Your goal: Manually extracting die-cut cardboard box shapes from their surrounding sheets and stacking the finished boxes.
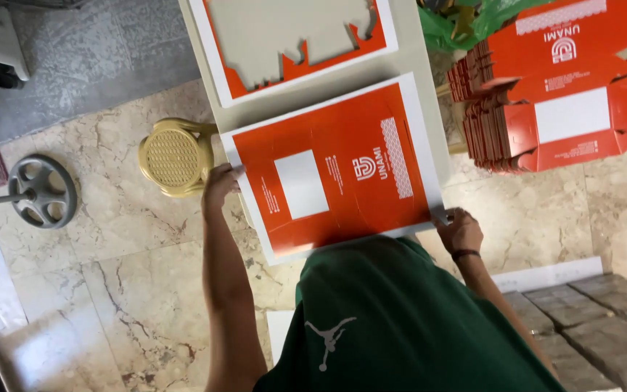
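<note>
The printed orange card sheet (pixel 335 170) lay flat on the pale bench (pixel 419 43), directly in front of my chest and overhanging the near edge a little. Its long axis ran across me from one hand to the other, tilted so that the end by my right hand sat nearer to me than the far corner; a white border framed the orange field, and a white square and a patterned strip showed on its face. My left hand (pixel 219 185) pinched the sheet's left edge, fingers curled onto the border. My right hand (pixel 461 231), a dark band at its wrist, gripped the near right corner, fingers closed on the edge.

Just beyond it on the bench lay a second sheet (pixel 292 36), its orange border left around a grey cut-out middle. To my right, well apart from the bench, a stack of flat orange die-cut box blanks (pixel 546 101) rested, with a green plastic bag (pixel 473 18) behind it. On my left a yellow plastic stool (pixel 174 156) stood touching the bench side, and farther left a grey metal handwheel (pixel 41 190) sat over the floor. The floor (pixel 110 290) was veined cream marble; grey wrapped bundles (pixel 596 327) lay at my lower right.
</note>
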